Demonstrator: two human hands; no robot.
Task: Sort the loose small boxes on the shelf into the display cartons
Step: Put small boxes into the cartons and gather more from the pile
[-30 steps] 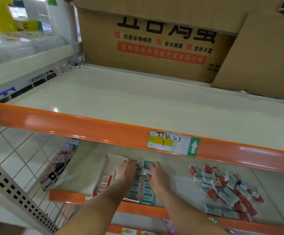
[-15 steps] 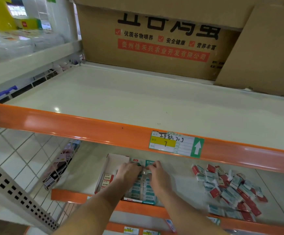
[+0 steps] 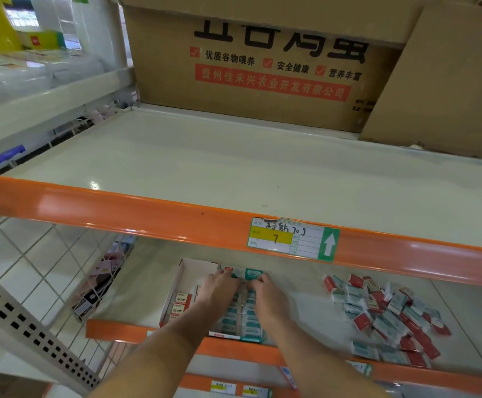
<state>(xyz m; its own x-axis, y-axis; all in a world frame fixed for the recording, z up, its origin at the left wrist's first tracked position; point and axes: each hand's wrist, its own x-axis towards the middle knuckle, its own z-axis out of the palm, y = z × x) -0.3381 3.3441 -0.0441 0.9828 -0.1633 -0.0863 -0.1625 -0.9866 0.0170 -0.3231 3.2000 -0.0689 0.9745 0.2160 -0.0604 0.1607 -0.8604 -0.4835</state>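
A shop shelving unit was seen from above and in front. The upper shelf [image 3: 234, 168], cream with an orange front lip, was occupied only along its back by a large brown cardboard box [image 3: 262, 67] printed in black and red, with a plain cardboard flap [image 3: 449, 81] leaning at its right. A price label [image 3: 293, 239] with a green arrow was stuck on the orange lip. To the left, a wire mesh side panel [image 3: 47, 268] and a perforated upright [image 3: 18, 320] were seen over a tiled floor.

On the lower shelf [image 3: 305, 305], two display cartons were set side by side at the front edge. The left carton [image 3: 185, 282] was partly filled with red-and-white boxes near its front. The right carton [image 3: 242, 320] was packed with rows of teal boxes. Well to the right, a heap of loose small boxes [image 3: 386, 314], red and teal, was spread on the shelf, apart from the cartons.

Both hands were placed over the back of the teal carton. The left hand [image 3: 219, 288] and the right hand [image 3: 265, 294] were held close together, fingers curled down onto the rear row of boxes; whether a single box was pinched between them could not be told, since the fingertips were hidden and blurred.

Bare shelf was left between the cartons and the heap, and behind the cartons under the upper lip.
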